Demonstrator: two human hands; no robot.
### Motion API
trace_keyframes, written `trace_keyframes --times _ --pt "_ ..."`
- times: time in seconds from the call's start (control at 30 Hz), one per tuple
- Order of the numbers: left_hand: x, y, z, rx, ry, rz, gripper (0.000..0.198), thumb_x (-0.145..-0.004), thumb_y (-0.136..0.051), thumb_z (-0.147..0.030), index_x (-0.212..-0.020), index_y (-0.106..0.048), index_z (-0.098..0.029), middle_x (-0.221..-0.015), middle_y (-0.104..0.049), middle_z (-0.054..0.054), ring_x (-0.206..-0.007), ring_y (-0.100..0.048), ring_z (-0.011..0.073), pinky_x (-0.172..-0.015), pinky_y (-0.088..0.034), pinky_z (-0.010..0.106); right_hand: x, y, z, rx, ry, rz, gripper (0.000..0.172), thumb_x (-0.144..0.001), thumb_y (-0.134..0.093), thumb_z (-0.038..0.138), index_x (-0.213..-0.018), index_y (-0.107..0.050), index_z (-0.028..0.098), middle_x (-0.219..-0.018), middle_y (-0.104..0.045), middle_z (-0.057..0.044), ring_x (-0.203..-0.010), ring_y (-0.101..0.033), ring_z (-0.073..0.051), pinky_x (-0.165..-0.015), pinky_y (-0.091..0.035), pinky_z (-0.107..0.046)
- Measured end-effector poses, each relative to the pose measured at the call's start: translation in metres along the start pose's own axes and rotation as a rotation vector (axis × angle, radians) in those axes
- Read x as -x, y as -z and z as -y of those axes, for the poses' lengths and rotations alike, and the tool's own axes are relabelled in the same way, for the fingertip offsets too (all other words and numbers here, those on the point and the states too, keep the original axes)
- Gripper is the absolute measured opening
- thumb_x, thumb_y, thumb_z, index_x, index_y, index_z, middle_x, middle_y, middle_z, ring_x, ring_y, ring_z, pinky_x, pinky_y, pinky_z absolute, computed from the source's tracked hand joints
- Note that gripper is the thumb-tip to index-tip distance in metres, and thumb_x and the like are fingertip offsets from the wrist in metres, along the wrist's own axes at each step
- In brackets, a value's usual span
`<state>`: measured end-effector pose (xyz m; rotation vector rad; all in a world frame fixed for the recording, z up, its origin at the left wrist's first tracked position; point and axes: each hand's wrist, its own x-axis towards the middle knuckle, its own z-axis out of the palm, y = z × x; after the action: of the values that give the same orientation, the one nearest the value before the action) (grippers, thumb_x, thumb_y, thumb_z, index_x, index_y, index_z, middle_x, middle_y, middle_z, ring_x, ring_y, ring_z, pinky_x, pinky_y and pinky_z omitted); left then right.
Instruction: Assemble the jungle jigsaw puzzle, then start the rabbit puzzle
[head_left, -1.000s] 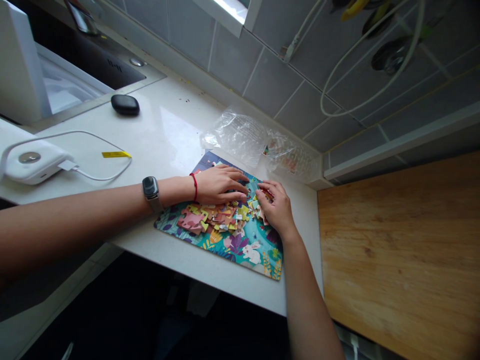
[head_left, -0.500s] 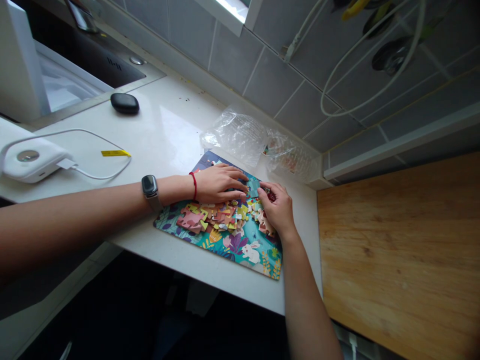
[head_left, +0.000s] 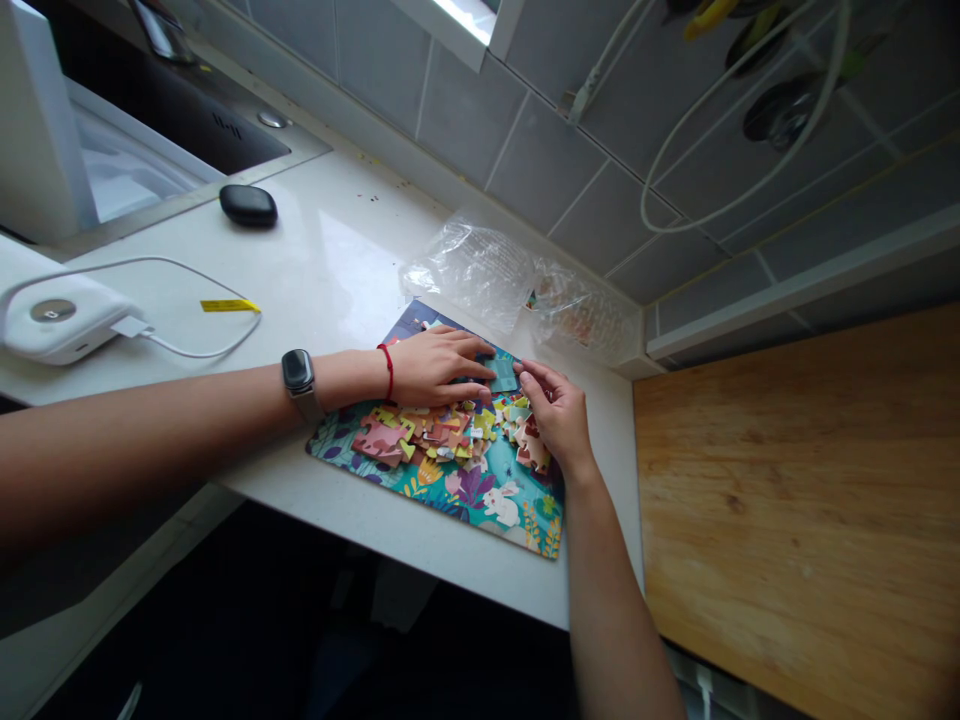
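A colourful puzzle board with a white rabbit and plants printed on it lies on the white counter. My left hand rests flat across its upper part, fingers spread and holding nothing. Just beyond those fingertips is a teal puzzle piece. At its right edge my right hand has thumb and forefinger pinched together on the piece; the palm side is partly hidden. Loose puzzle pieces are heaped in the board's middle, below my left hand. More pieces lie beside my right wrist.
Crumpled clear plastic bags lie behind the board against the tiled wall. A wooden board stands to the right. On the left are a black rounded object, a white device with a cable, and a sink.
My right thumb and fingertips have shifted slightly up at the teal piece, which has moved a little left. A dark red patch under my right hand no longer shows. My left hand stays put.
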<state>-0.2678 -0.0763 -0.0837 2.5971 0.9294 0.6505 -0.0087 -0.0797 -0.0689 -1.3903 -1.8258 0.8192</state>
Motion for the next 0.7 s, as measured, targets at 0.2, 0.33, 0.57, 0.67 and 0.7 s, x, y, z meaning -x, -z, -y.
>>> trace_keyframes --times 0.2,0.33,0.57,0.67,0.7 --pt "-0.001 0.0 0.0 0.013 -0.007 0.001 0.045 -0.108 -0.048 -0.052 -0.132 -0.075 -0.025 -0.15 -0.063 0.012 -0.137 -0.058 0.0328 -0.119 -0.039 0.048 0.001 0.0 0.001 -0.05 -0.015 0.02 0.037 -0.093 -0.071 0.049 -0.117 -0.081 0.024 -0.121 -0.08 -0.01 -0.12 -0.071 -0.029 -0.109 -0.054 -0.05" --pt "0.0 0.0 0.0 -0.002 -0.003 0.011 0.045 -0.108 -0.047 -0.053 -0.132 -0.075 -0.027 -0.152 -0.062 0.011 -0.138 -0.058 0.0314 -0.119 -0.039 0.048 0.001 0.003 0.003 -0.096 -0.007 0.039 0.032 -0.091 -0.074 0.047 -0.114 -0.083 0.026 -0.123 -0.08 -0.008 -0.126 -0.069 -0.029 -0.114 -0.05 -0.049" --pt "0.0 0.002 -0.001 -0.017 0.004 0.021 0.044 -0.108 -0.049 -0.05 -0.141 -0.069 -0.03 -0.152 -0.062 0.009 -0.14 -0.056 0.0302 -0.119 -0.039 0.048 0.003 0.006 0.01 -0.31 -0.083 0.033 0.032 -0.09 -0.077 0.047 -0.114 -0.083 0.027 -0.121 -0.081 -0.007 -0.124 -0.071 -0.03 -0.111 -0.054 -0.05" --pt "0.0 0.002 -0.001 -0.025 0.005 0.018 0.046 -0.108 -0.048 -0.05 -0.145 -0.065 -0.03 -0.151 -0.063 0.01 -0.139 -0.057 0.0294 -0.119 -0.039 0.047 0.004 0.006 0.014 -0.353 -0.087 0.036 0.032 -0.09 -0.078 0.046 -0.115 -0.082 0.027 -0.121 -0.081 -0.006 -0.122 -0.072 -0.03 -0.111 -0.054 -0.051" --pt "0.0 0.001 -0.001 -0.024 0.008 0.016 0.046 -0.108 -0.048 -0.051 -0.146 -0.065 -0.03 -0.151 -0.063 0.01 -0.139 -0.057 0.0293 -0.118 -0.039 0.047 0.005 0.005 0.015 -0.36 -0.084 0.035 0.031 -0.09 -0.078 0.046 -0.115 -0.082 0.028 -0.12 -0.081 -0.006 -0.122 -0.072 -0.03 -0.111 -0.054 -0.051"
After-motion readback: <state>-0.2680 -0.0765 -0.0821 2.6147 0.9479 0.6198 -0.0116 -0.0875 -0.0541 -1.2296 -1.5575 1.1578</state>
